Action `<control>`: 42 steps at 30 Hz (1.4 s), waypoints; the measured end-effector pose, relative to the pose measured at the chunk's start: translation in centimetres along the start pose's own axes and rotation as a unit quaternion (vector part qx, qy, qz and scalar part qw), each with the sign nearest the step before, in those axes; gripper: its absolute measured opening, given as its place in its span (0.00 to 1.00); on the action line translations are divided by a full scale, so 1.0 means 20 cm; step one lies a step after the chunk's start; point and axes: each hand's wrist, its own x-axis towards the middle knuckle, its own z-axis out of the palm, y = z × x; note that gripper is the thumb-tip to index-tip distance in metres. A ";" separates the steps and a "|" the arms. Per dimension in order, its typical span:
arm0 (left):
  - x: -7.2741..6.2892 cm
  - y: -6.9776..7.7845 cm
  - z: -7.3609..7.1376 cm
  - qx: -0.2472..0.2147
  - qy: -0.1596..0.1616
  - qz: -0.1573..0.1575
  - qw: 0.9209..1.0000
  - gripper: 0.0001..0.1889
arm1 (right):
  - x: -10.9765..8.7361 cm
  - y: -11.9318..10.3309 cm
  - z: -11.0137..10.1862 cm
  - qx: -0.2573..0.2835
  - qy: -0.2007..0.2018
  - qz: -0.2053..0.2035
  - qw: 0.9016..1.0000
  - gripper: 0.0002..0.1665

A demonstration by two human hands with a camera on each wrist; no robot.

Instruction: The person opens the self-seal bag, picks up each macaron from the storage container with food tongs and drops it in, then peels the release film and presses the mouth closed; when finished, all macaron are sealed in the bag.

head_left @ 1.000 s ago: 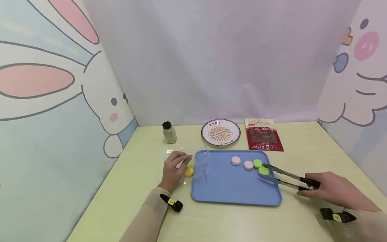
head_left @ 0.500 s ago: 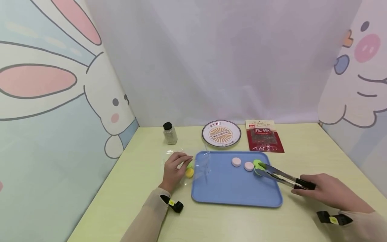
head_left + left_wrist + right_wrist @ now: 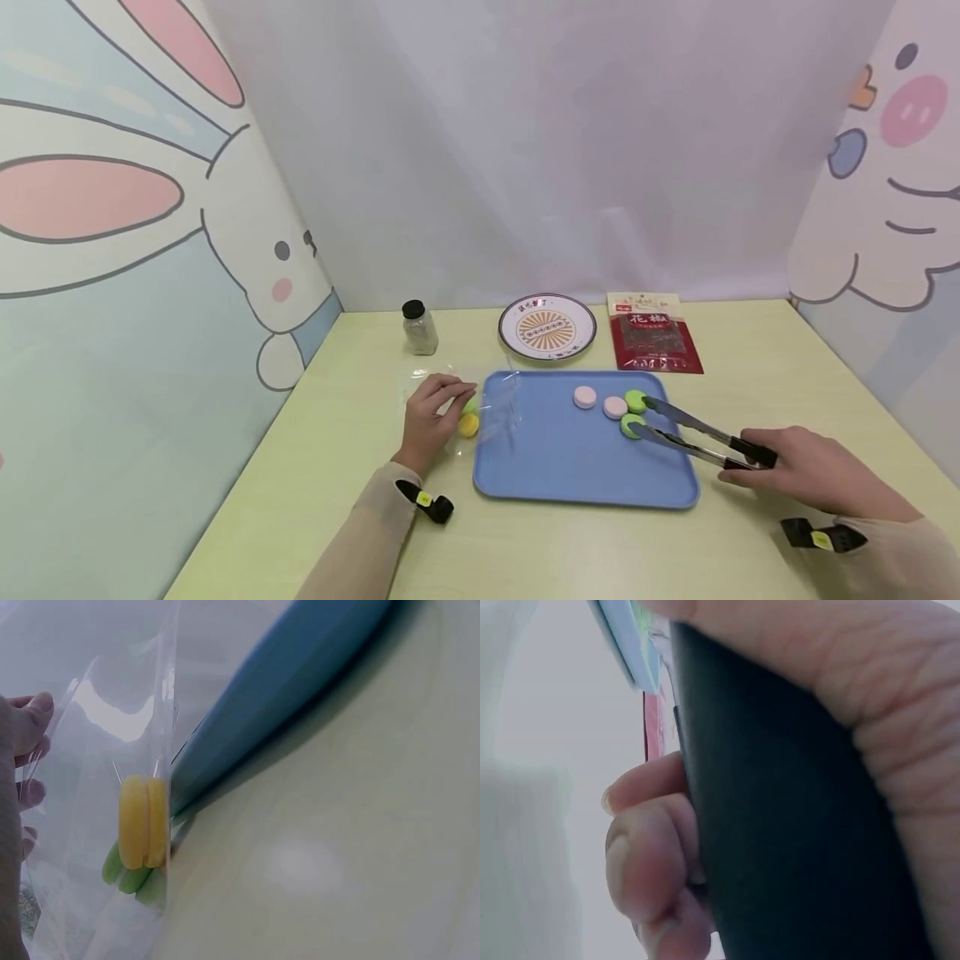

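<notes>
In the head view, my left hand [image 3: 429, 417] pinches the edge of a clear plastic bag [image 3: 82, 787]. The bag overlaps the tray's left end. Inside it are a yellow macaron [image 3: 135, 823] and green ones [image 3: 133, 880]. My right hand [image 3: 813, 467] grips metal tongs [image 3: 701, 454] by their black handles. The tongs' arms are spread, one tip at the upper green macaron [image 3: 634, 400], the other at the lower green macaron [image 3: 632, 426]. Both macarons lie on the blue tray [image 3: 555, 475]. Two pink macarons, a right one [image 3: 615, 407] and a left one [image 3: 585, 397], lie beside them.
Behind the tray stands a round patterned plate [image 3: 547, 327]. A red and white spice packet [image 3: 652, 333] lies to its right. A small black-capped jar [image 3: 420, 329] is at the back left. Painted walls border the table on both sides.
The tongs have moved left; their arms drew together half a second ago and are apart again now. The lower green macaron has shifted left on the tray. My left hand stays in place.
</notes>
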 end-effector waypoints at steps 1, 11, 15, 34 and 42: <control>0.00 0.00 0.00 0.001 -0.001 -0.001 1.000 0.10 | 0.00 0.00 0.00 -0.001 -0.005 0.003 1.000 0.25; 0.00 0.00 0.00 0.000 -0.003 -0.005 1.000 0.10 | 0.03 -0.03 0.03 -0.017 0.005 -0.016 1.000 0.29; 0.00 0.01 0.00 -0.001 -0.009 -0.006 1.000 0.10 | 0.03 -0.04 0.04 -0.011 -0.022 -0.008 1.000 0.27; 0.02 0.01 0.00 0.004 0.000 0.005 1.000 0.12 | 0.04 -0.11 0.06 0.036 0.052 -0.104 0.993 0.16; 0.01 0.02 0.00 0.008 0.016 0.009 1.000 0.14 | 0.10 -0.19 0.08 0.020 0.089 -0.093 0.991 0.17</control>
